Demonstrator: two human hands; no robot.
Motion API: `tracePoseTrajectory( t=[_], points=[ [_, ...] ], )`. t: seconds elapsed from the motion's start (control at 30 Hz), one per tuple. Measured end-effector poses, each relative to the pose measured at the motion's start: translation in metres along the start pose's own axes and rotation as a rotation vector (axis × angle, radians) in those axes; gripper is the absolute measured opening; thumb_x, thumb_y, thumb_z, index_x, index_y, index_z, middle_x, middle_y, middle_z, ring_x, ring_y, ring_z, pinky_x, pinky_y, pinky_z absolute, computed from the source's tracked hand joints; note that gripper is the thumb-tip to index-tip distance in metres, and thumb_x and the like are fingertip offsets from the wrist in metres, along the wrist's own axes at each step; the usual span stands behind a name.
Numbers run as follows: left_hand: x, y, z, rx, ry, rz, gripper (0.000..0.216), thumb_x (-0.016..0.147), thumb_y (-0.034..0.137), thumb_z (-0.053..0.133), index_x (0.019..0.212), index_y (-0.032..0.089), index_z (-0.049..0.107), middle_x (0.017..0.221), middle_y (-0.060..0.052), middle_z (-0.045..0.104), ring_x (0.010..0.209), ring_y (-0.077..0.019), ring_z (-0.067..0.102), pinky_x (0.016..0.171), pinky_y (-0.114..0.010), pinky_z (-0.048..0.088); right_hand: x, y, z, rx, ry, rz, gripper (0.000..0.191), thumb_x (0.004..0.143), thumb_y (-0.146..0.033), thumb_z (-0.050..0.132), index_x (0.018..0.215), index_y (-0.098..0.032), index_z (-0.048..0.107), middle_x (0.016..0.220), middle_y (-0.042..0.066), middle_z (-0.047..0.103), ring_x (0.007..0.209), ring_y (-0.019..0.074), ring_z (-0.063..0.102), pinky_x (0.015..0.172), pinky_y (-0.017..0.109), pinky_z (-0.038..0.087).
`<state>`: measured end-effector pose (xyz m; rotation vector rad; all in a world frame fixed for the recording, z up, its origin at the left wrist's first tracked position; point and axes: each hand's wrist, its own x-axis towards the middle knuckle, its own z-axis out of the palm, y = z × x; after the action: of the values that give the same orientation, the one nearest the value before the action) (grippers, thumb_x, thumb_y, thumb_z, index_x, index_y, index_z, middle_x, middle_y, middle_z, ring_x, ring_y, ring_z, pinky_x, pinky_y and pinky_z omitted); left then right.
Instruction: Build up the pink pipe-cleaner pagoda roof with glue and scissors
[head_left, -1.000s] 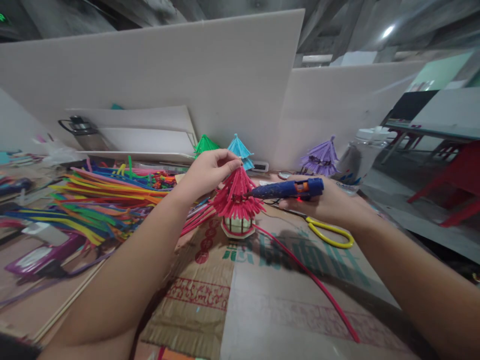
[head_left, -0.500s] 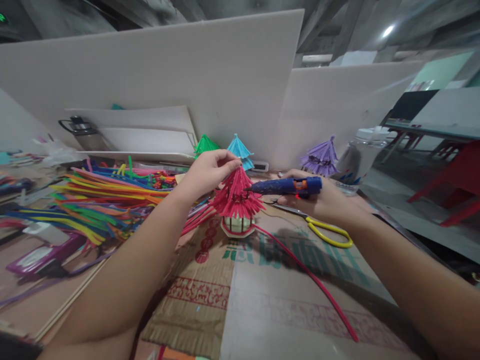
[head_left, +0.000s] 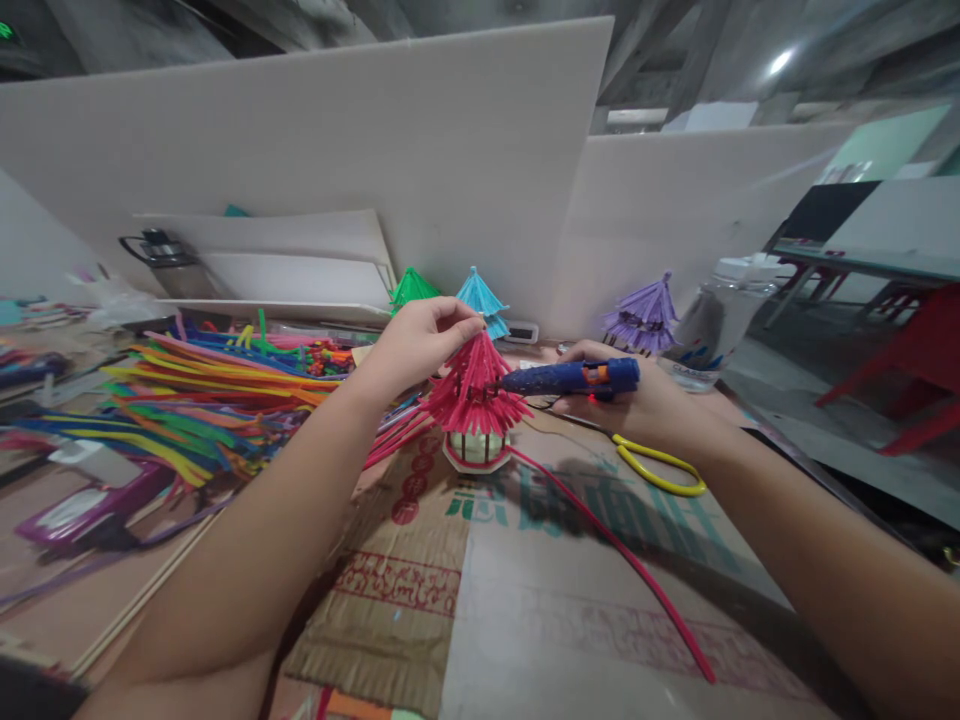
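A small model pavilion (head_left: 480, 395) with a two-tiered red roof stands upright on the cardboard. My left hand (head_left: 427, 335) pinches the tip of its roof from the left. In my right hand (head_left: 626, 390) is a blue hot glue gun (head_left: 570, 377), its dark nozzle pointing left at the gap between the roof tiers; whether it touches cannot be made out. Yellow-handled scissors (head_left: 660, 470) lie under my right wrist. From the pavilion's base a red pipe cleaner (head_left: 622, 550) runs toward the front right.
Colourful pipe cleaners (head_left: 202, 400) are heaped at the left. Green (head_left: 411, 288), light blue (head_left: 480, 295) and purple (head_left: 645, 315) model roofs stand behind, near a clear plastic jar (head_left: 716, 320). White boards (head_left: 300, 160) wall off the back. Printed cardboard (head_left: 540, 620) covers the table's middle.
The glue gun has shifted very slightly down, with its nozzle still at the gap between the roof tiers. My left hand stays on the roof tip.
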<state>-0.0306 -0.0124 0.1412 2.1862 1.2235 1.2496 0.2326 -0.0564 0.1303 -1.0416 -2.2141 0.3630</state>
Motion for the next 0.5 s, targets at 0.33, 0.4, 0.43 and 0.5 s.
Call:
tracePoseTrajectory(
  t=[0.33, 0.4, 0.43, 0.5],
  points=[
    [-0.0011, 0.0043, -0.0002, 0.027, -0.004, 0.012, 0.031, 0.087, 0.045, 0.059, 0.089, 0.016, 0.071, 0.079, -0.004, 0.067, 0.073, -0.0158, 0.058, 0.064, -0.024, 0.047, 0.0008, 0.0004, 0.0022, -0.018, 0.039, 0.025, 0.038, 0.075, -0.05, 0.074, 0.095, -0.021, 0.061, 0.077, 0.001, 0.067, 0.065, 0.0163, 0.059, 0.059, 0.025, 0.045],
    [-0.0013, 0.0056, 0.0002, 0.024, -0.009, 0.007, 0.03, 0.087, 0.044, 0.059, 0.089, 0.016, 0.071, 0.079, -0.004, 0.067, 0.073, -0.0158, 0.058, 0.063, -0.024, 0.047, 0.0007, -0.0014, 0.002, -0.015, 0.047, 0.032, 0.038, 0.075, -0.052, 0.073, 0.095, -0.021, 0.061, 0.077, 0.001, 0.067, 0.065, 0.0165, 0.059, 0.059, 0.025, 0.045],
    [-0.0013, 0.0062, 0.0004, 0.021, -0.012, 0.003, 0.03, 0.087, 0.043, 0.059, 0.089, 0.016, 0.071, 0.078, -0.004, 0.067, 0.073, -0.016, 0.058, 0.063, -0.024, 0.047, 0.0008, -0.0023, 0.0018, -0.021, 0.051, 0.032, 0.038, 0.075, -0.052, 0.073, 0.094, -0.021, 0.062, 0.077, 0.001, 0.067, 0.065, 0.0165, 0.059, 0.059, 0.025, 0.045],
    [-0.0014, 0.0067, 0.001, 0.018, -0.017, -0.004, 0.03, 0.087, 0.043, 0.059, 0.089, 0.015, 0.071, 0.078, -0.004, 0.067, 0.073, -0.0164, 0.058, 0.062, -0.025, 0.046, 0.0009, -0.0037, 0.0012, -0.04, 0.056, 0.03, 0.037, 0.075, -0.052, 0.072, 0.093, -0.021, 0.063, 0.077, 0.002, 0.068, 0.064, 0.0164, 0.059, 0.058, 0.025, 0.044]
  ],
)
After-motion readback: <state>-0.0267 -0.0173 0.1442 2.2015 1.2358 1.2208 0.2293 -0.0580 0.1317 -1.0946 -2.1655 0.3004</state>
